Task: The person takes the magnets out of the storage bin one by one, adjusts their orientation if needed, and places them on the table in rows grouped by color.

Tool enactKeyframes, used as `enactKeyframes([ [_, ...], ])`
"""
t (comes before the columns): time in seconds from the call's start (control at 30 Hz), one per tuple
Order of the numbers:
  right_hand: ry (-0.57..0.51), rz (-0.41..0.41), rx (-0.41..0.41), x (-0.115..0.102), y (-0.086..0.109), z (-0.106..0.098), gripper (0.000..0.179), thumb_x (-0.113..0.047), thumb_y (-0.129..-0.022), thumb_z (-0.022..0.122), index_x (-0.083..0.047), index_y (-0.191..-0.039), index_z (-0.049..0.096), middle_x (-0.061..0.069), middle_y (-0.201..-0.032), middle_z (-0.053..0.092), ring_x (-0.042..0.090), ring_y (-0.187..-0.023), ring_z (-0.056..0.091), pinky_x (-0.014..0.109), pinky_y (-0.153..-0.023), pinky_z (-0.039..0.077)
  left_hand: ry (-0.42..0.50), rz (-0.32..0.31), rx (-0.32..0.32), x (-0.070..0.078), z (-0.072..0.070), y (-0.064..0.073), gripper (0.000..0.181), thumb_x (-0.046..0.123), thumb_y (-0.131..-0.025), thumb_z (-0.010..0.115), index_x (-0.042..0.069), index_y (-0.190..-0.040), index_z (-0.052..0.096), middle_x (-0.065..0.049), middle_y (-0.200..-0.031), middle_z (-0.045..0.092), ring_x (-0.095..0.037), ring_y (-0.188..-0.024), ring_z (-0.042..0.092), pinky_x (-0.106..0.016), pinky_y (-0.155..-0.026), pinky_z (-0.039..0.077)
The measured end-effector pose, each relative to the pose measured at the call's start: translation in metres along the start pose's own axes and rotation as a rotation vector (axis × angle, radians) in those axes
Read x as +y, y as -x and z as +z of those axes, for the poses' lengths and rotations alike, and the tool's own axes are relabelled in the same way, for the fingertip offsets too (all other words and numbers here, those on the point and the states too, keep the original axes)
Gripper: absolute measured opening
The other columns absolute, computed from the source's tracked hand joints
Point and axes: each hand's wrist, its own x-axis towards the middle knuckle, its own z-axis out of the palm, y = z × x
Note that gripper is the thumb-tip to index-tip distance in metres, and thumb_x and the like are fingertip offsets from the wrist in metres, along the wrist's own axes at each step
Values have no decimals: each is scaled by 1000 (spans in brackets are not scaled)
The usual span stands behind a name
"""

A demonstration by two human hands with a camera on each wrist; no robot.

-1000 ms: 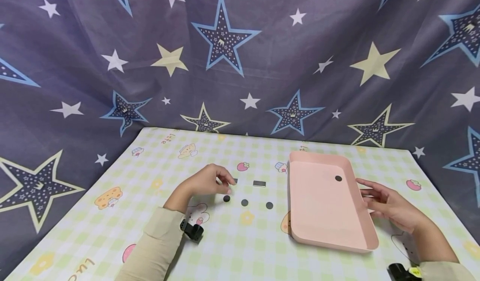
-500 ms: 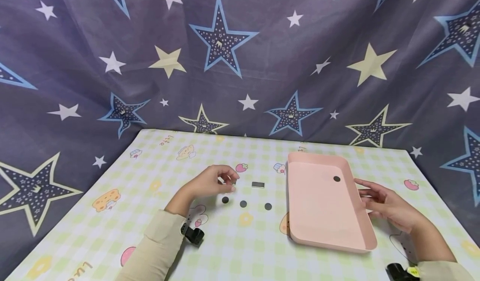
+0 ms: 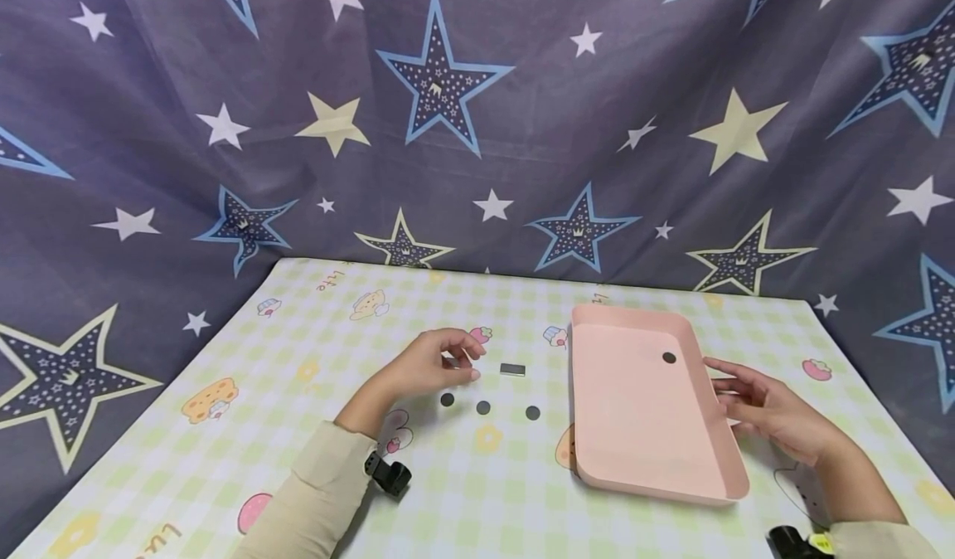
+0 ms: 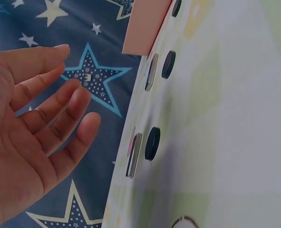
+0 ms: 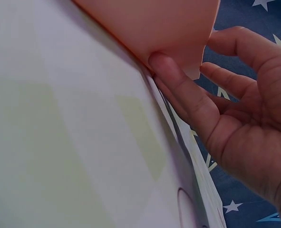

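Note:
My left hand (image 3: 427, 366) hovers over the table with its fingers loosely bent and nothing between them, as the left wrist view makes plain. Below it lie two small dark rectangular pieces with shiny edges: one rectangular piece (image 3: 512, 370) just right of the fingertips, another rectangular piece (image 4: 134, 155) hidden behind the hand in the head view. Nearer me are three black discs, the left disc (image 3: 447, 400), middle disc (image 3: 483, 408) and right disc (image 3: 533, 413). On the right, my right hand (image 3: 779, 410) touches the outer wall of a pink tray (image 3: 649, 447) with extended fingers.
Inside the tray, toward its far right, lies one black disc (image 3: 669, 358). A green-and-white checked cloth (image 3: 358, 509) with printed cartoons covers the table. A dark star-patterned curtain (image 3: 522, 144) hangs behind and beside it.
My left hand has shifted a little to the right, toward the right-hand rectangular piece. The right hand stays at the tray wall, and the pieces and discs lie where they were.

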Motion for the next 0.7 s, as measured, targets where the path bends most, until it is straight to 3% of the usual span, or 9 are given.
enactKeyframes([
  [0.27,-3,-10,-9,0,0,0,58,5,-101,42,-8,-155,25,0,-130,58,15,-113,61,41,-83,56,43,44,36,6,7,-1,18,7,-86,74,7,-104,70,-10,-110,64,-18,-86,62,-33,-73,54],
  [0.47,-4,3,2,0,1,0,57,4,-101,43,-10,-154,26,-1,-129,58,14,-113,60,40,-83,56,45,64,54,9,17,-3,20,9,-86,75,4,-104,69,-12,-108,65,-19,-87,63,-35,-74,54],
  [0.7,12,14,14,-1,0,1,57,3,-101,44,-9,-154,27,-2,-128,59,14,-112,61,41,-82,56,54,79,76,16,23,-5,19,9,-86,75,6,-104,69,-6,-100,66,-15,-86,63,-35,-73,55],
])
